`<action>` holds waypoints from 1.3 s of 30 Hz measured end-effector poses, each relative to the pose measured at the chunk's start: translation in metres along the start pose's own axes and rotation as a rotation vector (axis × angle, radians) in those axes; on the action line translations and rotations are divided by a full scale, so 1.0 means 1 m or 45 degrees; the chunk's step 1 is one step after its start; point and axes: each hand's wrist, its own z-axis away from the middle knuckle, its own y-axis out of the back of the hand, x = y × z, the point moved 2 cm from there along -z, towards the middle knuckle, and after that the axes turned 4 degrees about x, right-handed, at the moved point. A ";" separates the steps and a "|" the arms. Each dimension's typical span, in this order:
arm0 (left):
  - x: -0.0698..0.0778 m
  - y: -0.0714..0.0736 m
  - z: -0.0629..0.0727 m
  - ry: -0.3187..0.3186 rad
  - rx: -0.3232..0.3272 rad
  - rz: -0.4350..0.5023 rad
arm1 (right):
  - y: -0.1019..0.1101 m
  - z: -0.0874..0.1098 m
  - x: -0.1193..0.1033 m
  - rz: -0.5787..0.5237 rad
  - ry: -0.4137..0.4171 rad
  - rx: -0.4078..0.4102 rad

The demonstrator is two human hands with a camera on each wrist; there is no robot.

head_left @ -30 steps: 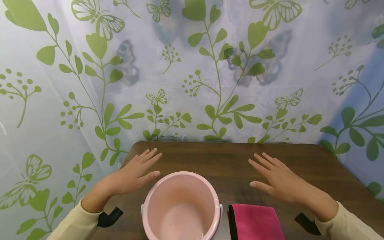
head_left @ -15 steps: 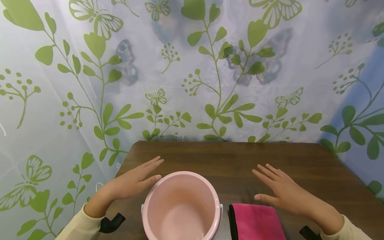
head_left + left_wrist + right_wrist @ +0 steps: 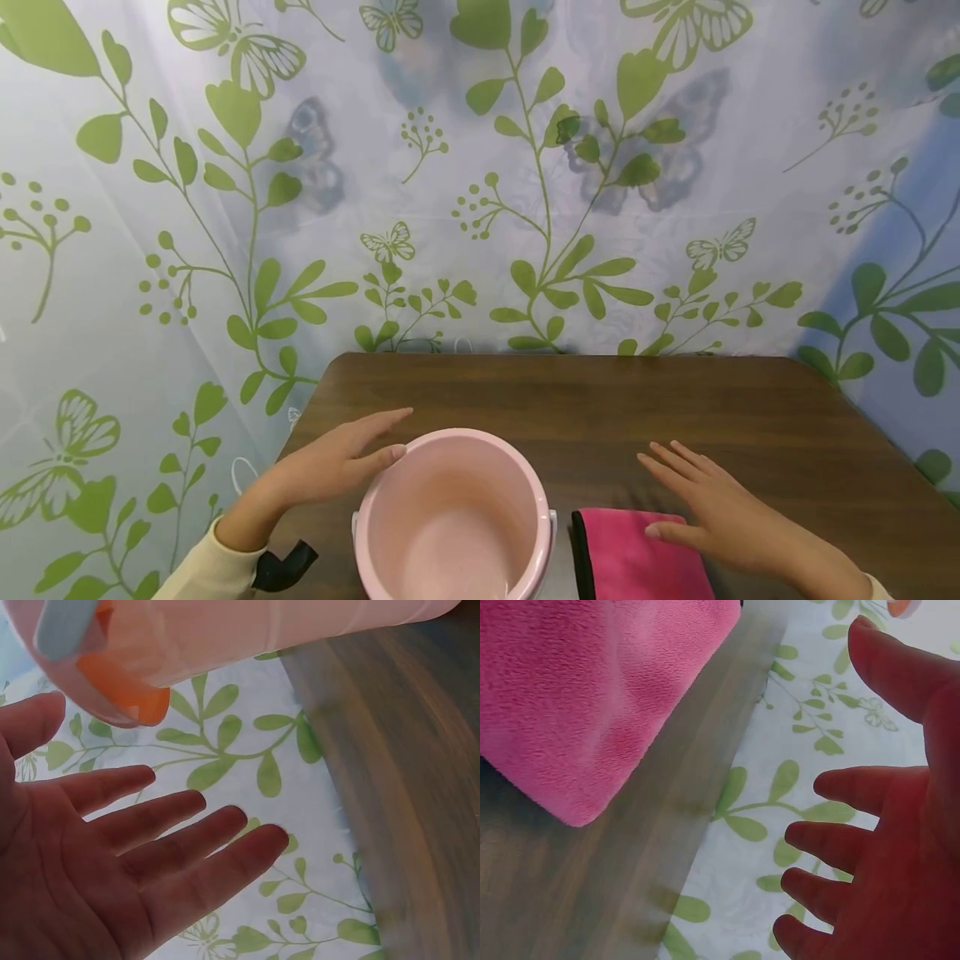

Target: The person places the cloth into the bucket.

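Observation:
A pink bucket (image 3: pixel 457 508) stands on the brown table, its inside bare to the bottom. My left hand (image 3: pixel 333 462) hovers at its left, fingers straight and the thumb tip overlapping the rim in the head view. In the left wrist view that hand (image 3: pixel 142 855) shows its palm with fingers spread, below the bucket's rim (image 3: pixel 97 705). A folded pink cloth (image 3: pixel 641 554) with a black edge lies right of the bucket. My right hand (image 3: pixel 723 517) is over the cloth's right side, fingers extended, holding nothing. The right wrist view shows the cloth (image 3: pixel 592 697) apart from the right hand (image 3: pixel 900 825).
The brown wooden table (image 3: pixel 570 400) stretches back to a white curtain (image 3: pixel 450 208) with green leaves and butterflies. White handle joints (image 3: pixel 552 522) stick out at the bucket's sides. A black strap piece (image 3: pixel 285 567) hangs at the left sleeve (image 3: pixel 213 567).
Both hands have come lower and nearer. The left thumb now overlaps the bucket's rim, and the right hand has come down over the cloth's edge. Bucket and cloth have stayed put.

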 end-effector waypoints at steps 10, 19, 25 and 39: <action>-0.004 -0.007 0.003 -0.065 -0.063 0.069 | -0.019 0.023 0.015 -0.010 0.049 -0.096; -0.003 -0.011 0.003 -0.105 -0.097 0.155 | -0.040 0.038 0.026 0.002 0.105 -0.126; -0.003 -0.013 0.003 -0.124 -0.109 0.206 | -0.047 0.047 0.028 -0.082 0.090 -0.193; -0.006 -0.018 0.003 -0.102 -0.133 0.328 | -0.055 0.063 0.030 -0.392 -0.082 -0.373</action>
